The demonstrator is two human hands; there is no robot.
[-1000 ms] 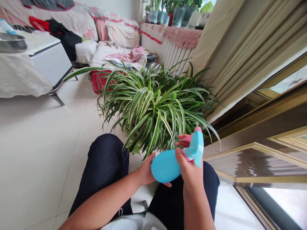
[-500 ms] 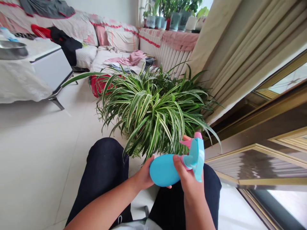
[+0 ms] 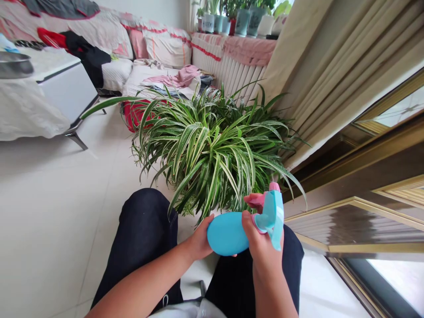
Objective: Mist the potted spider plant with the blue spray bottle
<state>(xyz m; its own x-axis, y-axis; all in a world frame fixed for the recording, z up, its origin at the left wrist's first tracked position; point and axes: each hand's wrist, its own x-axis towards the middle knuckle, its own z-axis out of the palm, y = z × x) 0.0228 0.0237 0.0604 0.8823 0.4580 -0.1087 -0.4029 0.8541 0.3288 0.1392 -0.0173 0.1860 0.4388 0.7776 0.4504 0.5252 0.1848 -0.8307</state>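
Note:
A blue spray bottle (image 3: 228, 234) with a pink trigger and nozzle lies sideways between my hands, above my knees. My left hand (image 3: 200, 240) cups its base, the fingers passing underneath. Around its neck my right hand (image 3: 263, 240) is wrapped, thumb on top and a finger on the pink trigger. Just beyond the bottle spreads a bushy spider plant (image 3: 212, 150) with long green-and-white striped leaves. The nozzle points toward the plant's right side, and the pot is hidden by leaves.
A beige curtain (image 3: 308, 75) and a gold-trimmed cabinet (image 3: 344, 221) flank the right. At left stands a white table (image 3: 66, 90) with a metal basin (image 3: 15, 65). A sofa (image 3: 167, 48) with clothes is behind, and potted plants (image 3: 243, 22) line the windowsill.
My right finger has drawn the pink trigger back toward the bottle's neck. A faint spray shows at the nozzle. Both hands stay in nearly the same place; the view has shifted slightly.

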